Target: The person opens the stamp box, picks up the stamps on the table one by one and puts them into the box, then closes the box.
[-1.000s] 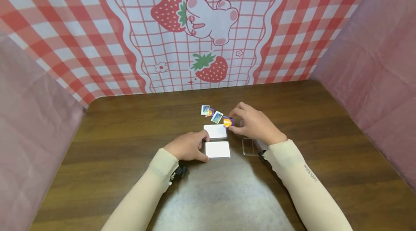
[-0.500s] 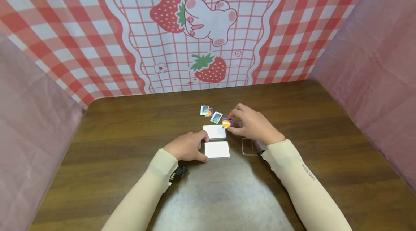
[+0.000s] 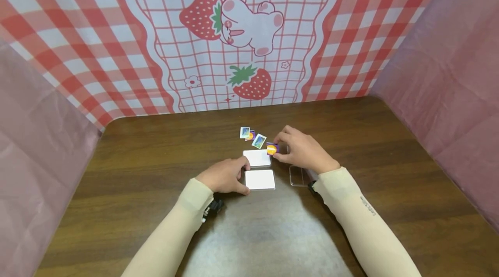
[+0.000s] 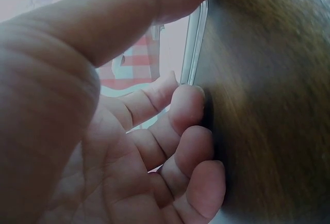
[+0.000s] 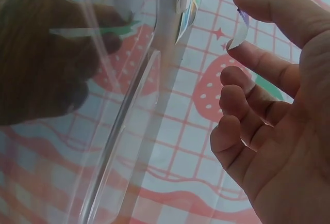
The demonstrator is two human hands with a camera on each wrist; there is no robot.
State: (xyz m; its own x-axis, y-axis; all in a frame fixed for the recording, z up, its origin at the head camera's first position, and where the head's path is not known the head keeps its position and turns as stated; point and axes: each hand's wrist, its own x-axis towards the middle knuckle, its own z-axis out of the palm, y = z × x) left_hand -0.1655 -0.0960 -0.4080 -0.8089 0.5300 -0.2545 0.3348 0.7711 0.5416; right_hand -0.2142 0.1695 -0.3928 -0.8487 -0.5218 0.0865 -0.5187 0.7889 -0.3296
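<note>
Two flat white rectangles in clear-edged cases lie on the table, a far case [image 3: 256,158] and a near case [image 3: 260,179]. My left hand [image 3: 226,176] holds the near case at its left end, thumb at one corner and index finger at the other; the left wrist view shows the clear case edge [image 4: 195,41] between them. My right hand [image 3: 306,149] pinches a small purple-and-orange stamp-like piece [image 3: 272,149] between thumb and index finger, over the far case's right corner. Its serrated edge shows in the right wrist view. The other right fingers are loosely bent.
Behind the cases lie a white-bordered picture stamp [image 3: 259,141], another such stamp [image 3: 244,132] and a purple-orange piece [image 3: 250,136] partly under it. A transparent plastic cover [image 3: 297,176] sits under the right wrist. A strawberry-patterned cloth [image 3: 253,82] hangs beyond the table.
The right hand shifts slightly toward me with the purple-and-orange piece, which moves down against the far case's corner. The left hand stays in place.
</note>
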